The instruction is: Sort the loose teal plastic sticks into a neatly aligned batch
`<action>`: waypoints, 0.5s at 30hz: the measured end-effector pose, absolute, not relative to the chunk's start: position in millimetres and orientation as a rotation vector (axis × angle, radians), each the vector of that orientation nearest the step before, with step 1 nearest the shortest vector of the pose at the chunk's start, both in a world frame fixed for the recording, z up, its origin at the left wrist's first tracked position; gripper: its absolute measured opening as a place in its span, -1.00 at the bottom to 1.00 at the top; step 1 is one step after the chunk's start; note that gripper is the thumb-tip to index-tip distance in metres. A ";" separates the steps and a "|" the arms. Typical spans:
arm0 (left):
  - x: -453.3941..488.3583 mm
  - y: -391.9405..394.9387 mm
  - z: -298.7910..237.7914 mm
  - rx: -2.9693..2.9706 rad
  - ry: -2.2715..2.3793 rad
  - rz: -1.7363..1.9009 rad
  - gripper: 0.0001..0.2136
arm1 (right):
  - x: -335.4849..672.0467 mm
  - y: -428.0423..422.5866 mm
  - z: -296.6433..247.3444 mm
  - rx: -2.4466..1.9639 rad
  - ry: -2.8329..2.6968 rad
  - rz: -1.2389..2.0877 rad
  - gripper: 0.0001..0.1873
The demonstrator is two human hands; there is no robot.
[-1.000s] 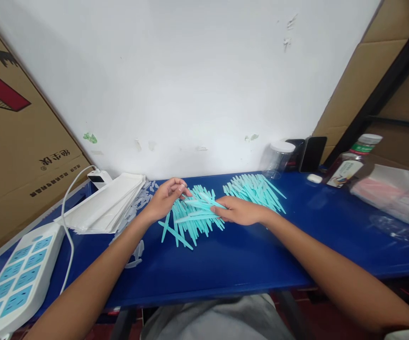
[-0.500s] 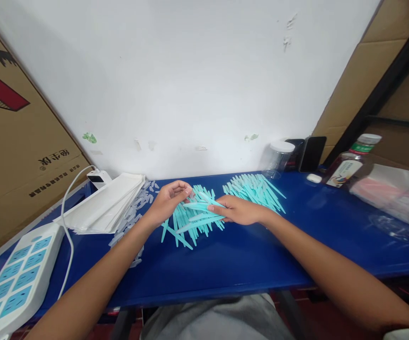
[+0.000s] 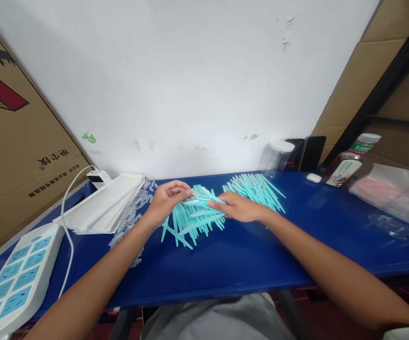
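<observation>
My right hand (image 3: 242, 206) is closed around a fan of slim turquoise sticks (image 3: 208, 213) that look like eyebrow razors, their tips pointing left. Thumb and forefinger of my left hand (image 3: 171, 200) pinch at a small translucent cap (image 3: 194, 192), close to the tip of one held stick. The cap is partly hidden by the fingers, and whether it sits on the stick I cannot tell. Under both hands lies a pile of similar turquoise sticks (image 3: 181, 226). A second pile with pale translucent ends (image 3: 257, 191) lies beyond my right hand.
Loose translucent caps (image 3: 128, 222) are scattered left of my left hand, beside white paper sleeves (image 3: 100, 208). A power strip (image 3: 20, 274) and white cable (image 3: 70, 236) lie at the left of the blue table (image 3: 225, 269). A clear jar (image 3: 278, 158), bottle (image 3: 348, 163) and pink packs (image 3: 378, 186) stand right.
My left thumb and fingertips have shifted slightly right, closer to the stick tips. In my right hand the held sticks have changed angle a little. The piles look unmoved.
</observation>
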State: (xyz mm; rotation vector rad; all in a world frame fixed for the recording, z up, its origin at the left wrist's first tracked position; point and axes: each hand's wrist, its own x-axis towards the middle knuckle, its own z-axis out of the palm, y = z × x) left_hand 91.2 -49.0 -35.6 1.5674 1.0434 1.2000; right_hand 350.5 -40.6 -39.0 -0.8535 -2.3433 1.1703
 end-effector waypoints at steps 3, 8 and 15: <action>89.5 -48.4 -37.1 1.591 1.047 1.201 -0.74 | 351.3 -39.8 -40.9 -0.875 -2.315 1.191 -0.40; 87.7 -46.0 -37.9 1.650 1.058 1.228 -0.72 | 352.0 -39.5 -42.0 -0.911 -2.267 1.208 -0.40; 87.3 -46.2 -36.5 1.693 1.062 1.245 -0.70 | 350.8 -41.6 -37.1 -0.912 -2.216 1.272 -0.39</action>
